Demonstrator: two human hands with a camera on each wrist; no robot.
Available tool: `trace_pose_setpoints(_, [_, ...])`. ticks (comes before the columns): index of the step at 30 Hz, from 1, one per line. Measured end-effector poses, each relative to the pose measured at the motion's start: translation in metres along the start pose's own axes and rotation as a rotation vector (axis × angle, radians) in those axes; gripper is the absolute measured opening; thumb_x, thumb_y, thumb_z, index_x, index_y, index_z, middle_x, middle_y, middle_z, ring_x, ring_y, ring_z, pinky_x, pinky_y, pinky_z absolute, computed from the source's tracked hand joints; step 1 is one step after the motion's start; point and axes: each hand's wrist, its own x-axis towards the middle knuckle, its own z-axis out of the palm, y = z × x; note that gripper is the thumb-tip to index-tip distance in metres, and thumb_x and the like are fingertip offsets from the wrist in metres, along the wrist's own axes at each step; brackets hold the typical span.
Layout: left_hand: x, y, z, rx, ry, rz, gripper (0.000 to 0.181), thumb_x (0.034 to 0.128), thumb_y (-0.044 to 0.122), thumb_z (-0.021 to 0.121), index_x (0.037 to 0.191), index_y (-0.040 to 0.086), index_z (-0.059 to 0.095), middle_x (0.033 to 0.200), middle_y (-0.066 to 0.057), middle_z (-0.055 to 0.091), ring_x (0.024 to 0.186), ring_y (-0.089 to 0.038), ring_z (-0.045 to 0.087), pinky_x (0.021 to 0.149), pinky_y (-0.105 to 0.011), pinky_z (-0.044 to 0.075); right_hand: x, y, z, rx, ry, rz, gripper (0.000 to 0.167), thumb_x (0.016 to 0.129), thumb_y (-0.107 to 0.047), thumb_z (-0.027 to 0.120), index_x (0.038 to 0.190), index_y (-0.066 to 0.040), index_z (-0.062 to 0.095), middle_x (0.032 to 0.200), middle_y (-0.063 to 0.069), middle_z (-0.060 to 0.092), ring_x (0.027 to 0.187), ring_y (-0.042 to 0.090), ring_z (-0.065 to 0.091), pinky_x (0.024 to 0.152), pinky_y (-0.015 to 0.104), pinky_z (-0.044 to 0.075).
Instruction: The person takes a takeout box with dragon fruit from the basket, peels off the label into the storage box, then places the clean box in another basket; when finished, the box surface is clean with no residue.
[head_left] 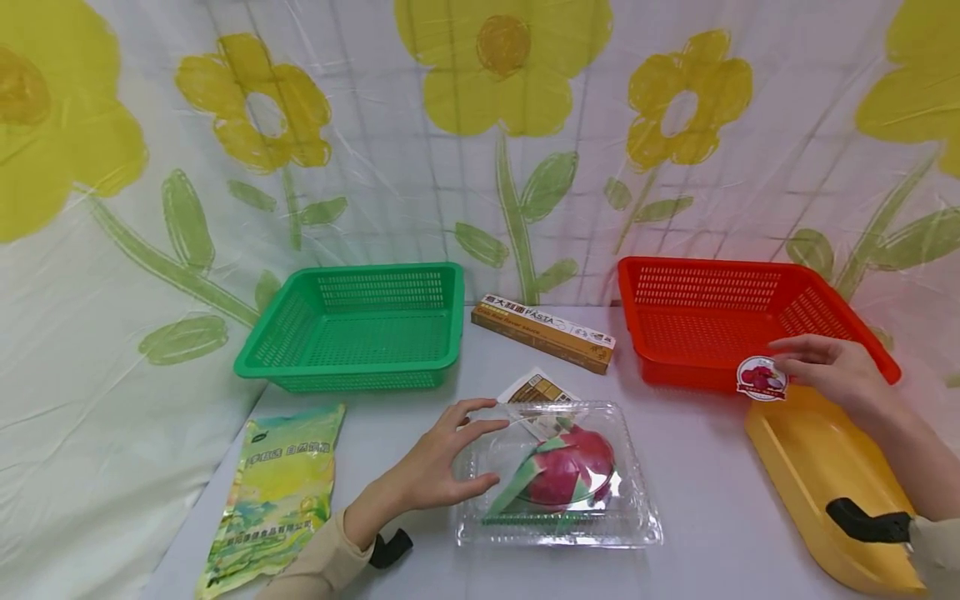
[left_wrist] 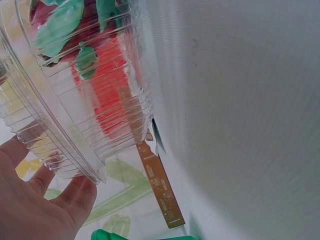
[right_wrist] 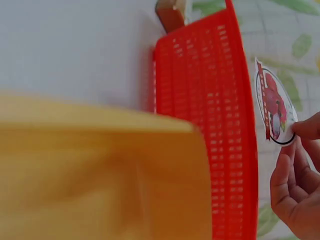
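A clear plastic clamshell box (head_left: 558,533) with a dragon fruit (head_left: 573,467) inside it stands closed at the front middle. My left hand (head_left: 438,458) is at the box's left side, thumb and fingers spread, with fingertips touching its rim in the left wrist view. My right hand (head_left: 836,371) pinches a round dragon fruit sticker (head_left: 762,378) between thumb and finger, above the near edge of the red basket (head_left: 705,374). In the right wrist view, the sticker (right_wrist: 275,105) has its printed face turned partly to the camera.
A green basket (head_left: 360,379) stands back left, with a yellow-green bag (head_left: 281,492) in front. A pasta box (head_left: 543,333) lies between the baskets. Behind the clamshell lies a brown-and-white printed packet (head_left: 536,388). A yellow tray (head_left: 840,467) lies below my right forearm.
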Motion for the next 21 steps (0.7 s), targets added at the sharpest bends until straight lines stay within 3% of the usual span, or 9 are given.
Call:
trace_pose_setpoints(3, [0.000,0.000,0.000,-0.005,-0.007,-0.010,0.065,0.0826,0.042,0.074,0.142,0.027,0.052,0.151,-0.005,0.036,0.132,-0.019,0.040,0.096,-0.047,0.047,0.001,0.011,-0.007,-0.020,0.005,0.036,0.039,0.098,-0.032,0.061,0.125,-0.004,0.061,0.090,-0.029,0.057,0.079,-0.006,0.056,0.068,0.020,0.052])
trace_pose_setpoints(10, [0.002,0.001,0.000,-0.010,-0.015,-0.018,0.064,0.0823,0.041,0.074,0.140,0.021,0.055,0.151,-0.005,0.036,0.130,-0.019,0.043,0.095,-0.046,0.048,-0.001,0.037,-0.015,-0.042,0.037,0.058,0.041,0.099,-0.026,0.059,0.121,0.009,0.058,0.090,-0.024,0.055,0.076,-0.007,0.053,0.066,0.019,0.054])
trace_pose_setpoints(13, [0.002,0.001,0.000,-0.012,-0.019,-0.019,0.064,0.0824,0.041,0.074,0.139,0.018,0.056,0.151,-0.005,0.036,0.130,-0.020,0.042,0.096,-0.047,0.048,-0.005,0.043,-0.018,-0.116,0.045,0.062,0.042,0.098,-0.023,0.061,0.120,0.013,0.058,0.093,-0.005,0.065,0.078,0.005,0.056,0.064,0.019,0.053])
trace_pose_setpoints(17, [0.003,0.000,-0.001,-0.003,-0.019,-0.019,0.064,0.0826,0.041,0.074,0.140,0.022,0.055,0.151,-0.005,0.036,0.131,-0.021,0.042,0.096,-0.047,0.047,-0.009,0.044,-0.022,-0.211,0.031,0.064,0.044,0.096,-0.022,0.065,0.117,0.016,0.058,0.099,0.019,0.066,0.080,0.020,0.056,0.062,0.022,0.052])
trace_pose_setpoints(21, [0.002,0.000,-0.001,0.015,-0.008,-0.022,0.064,0.0823,0.042,0.074,0.141,0.027,0.053,0.151,-0.003,0.036,0.129,-0.020,0.043,0.094,-0.047,0.048,-0.010,0.047,-0.024,-0.211,-0.027,0.056,0.042,0.097,-0.019,0.063,0.115,0.018,0.057,0.093,0.015,0.069,0.075,0.015,0.057,0.063,0.024,0.053])
